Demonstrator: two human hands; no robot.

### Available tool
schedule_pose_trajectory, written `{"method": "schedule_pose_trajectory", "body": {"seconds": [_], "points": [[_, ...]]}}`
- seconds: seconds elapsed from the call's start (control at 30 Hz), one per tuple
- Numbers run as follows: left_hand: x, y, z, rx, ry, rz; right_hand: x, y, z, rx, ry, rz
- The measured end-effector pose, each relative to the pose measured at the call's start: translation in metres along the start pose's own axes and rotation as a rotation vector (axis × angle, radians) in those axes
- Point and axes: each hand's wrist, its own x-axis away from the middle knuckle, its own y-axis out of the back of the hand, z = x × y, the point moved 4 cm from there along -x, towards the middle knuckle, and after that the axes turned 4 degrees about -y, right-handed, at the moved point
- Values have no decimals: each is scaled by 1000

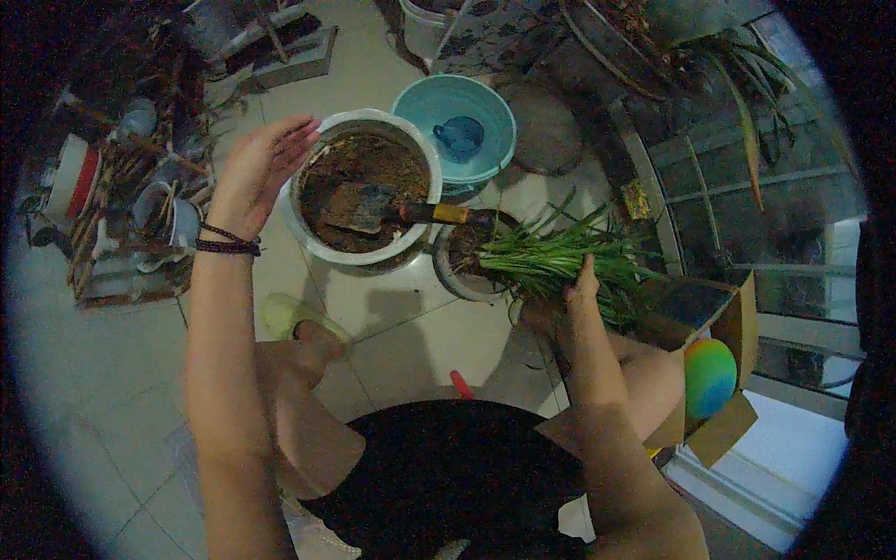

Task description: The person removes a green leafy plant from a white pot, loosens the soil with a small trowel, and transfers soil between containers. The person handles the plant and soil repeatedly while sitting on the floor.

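Note:
My left hand (262, 164) is raised at the left rim of a large white pot (297, 241) of brown soil, fingers extended, holding nothing visible. A garden trowel (360, 217) lies with its blade on the soil and its dark, yellow-banded handle across the pot's right rim. On the right, my right hand (586, 285) is against the long green leaves of a grassy plant (535, 259); its fingers are partly hidden among them. The plant leans right, its root end over a smaller round pot (451, 269). Whether the roots sit in that pot's soil cannot be told.
Behind the white pot stands a teal bucket (500, 108) with a blue object inside. A cardboard box (745, 315) holding a rainbow-coloured ball (709, 378) is at the right. Sticks and containers crowd the left. A red object (460, 385) lies on the tiled floor before me.

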Motion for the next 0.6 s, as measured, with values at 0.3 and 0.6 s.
{"method": "schedule_pose_trajectory", "body": {"seconds": [0.3,0.6], "points": [[-3,2,-7,8,-32,-23,-40,29,17,60,178,79],[16,34,-14,-76,-31,-130,111,-15,40,402,733,-64]]}}
